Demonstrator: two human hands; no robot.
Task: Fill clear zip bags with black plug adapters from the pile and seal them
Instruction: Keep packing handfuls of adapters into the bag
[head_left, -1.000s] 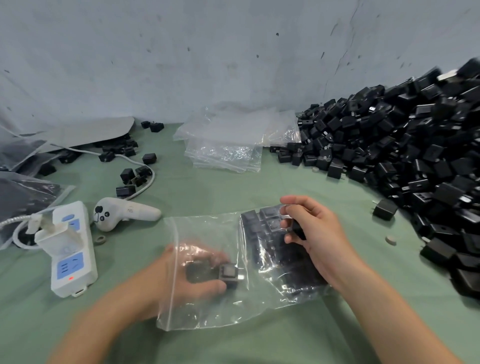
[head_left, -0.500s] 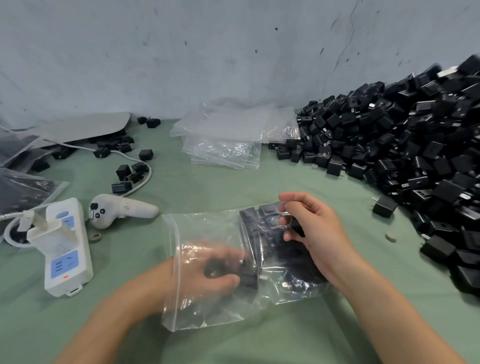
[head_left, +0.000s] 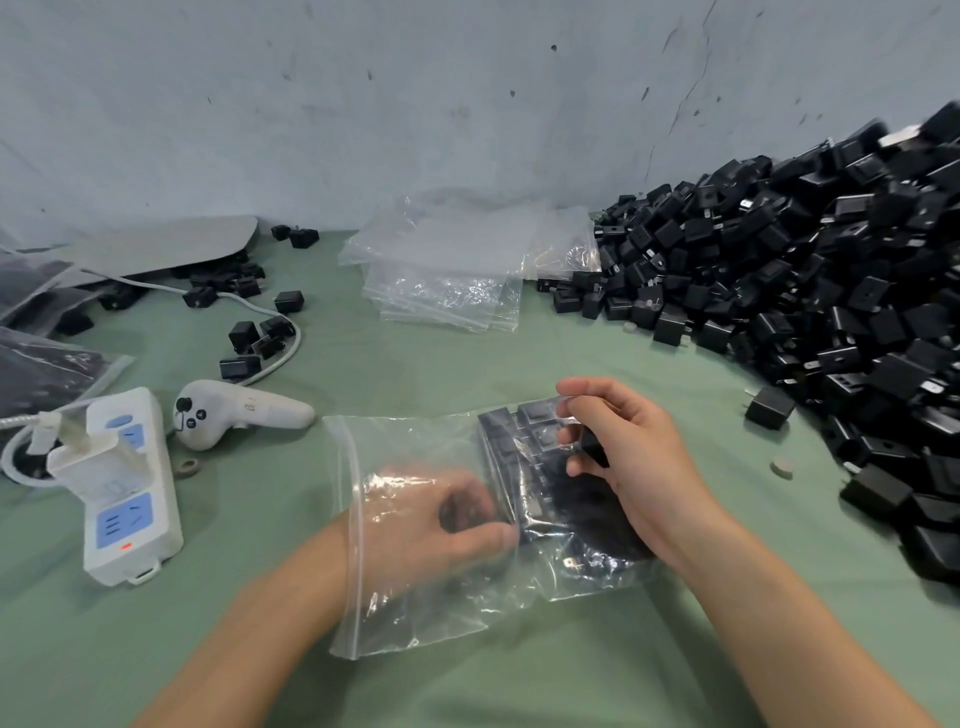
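Left hand (head_left: 441, 525), wrist-deep in the crinkly clear plastic zip bag (head_left: 415, 613) lying flat on the green cloth-covered surface (head_left: 519, 364), has pushed its boxy matte black plug adapter (head_left: 462, 512) from mid-bag up against the packed rows of adapters (head_left: 514, 431) at the closed end. One more piece nearly seated; bag part-filled, seal still open. Right hand (head_left: 639, 457) pinches a spare black adapter (head_left: 595, 447) while steadying that end, near the glossy heaped adapter pile (head_left: 831, 291).
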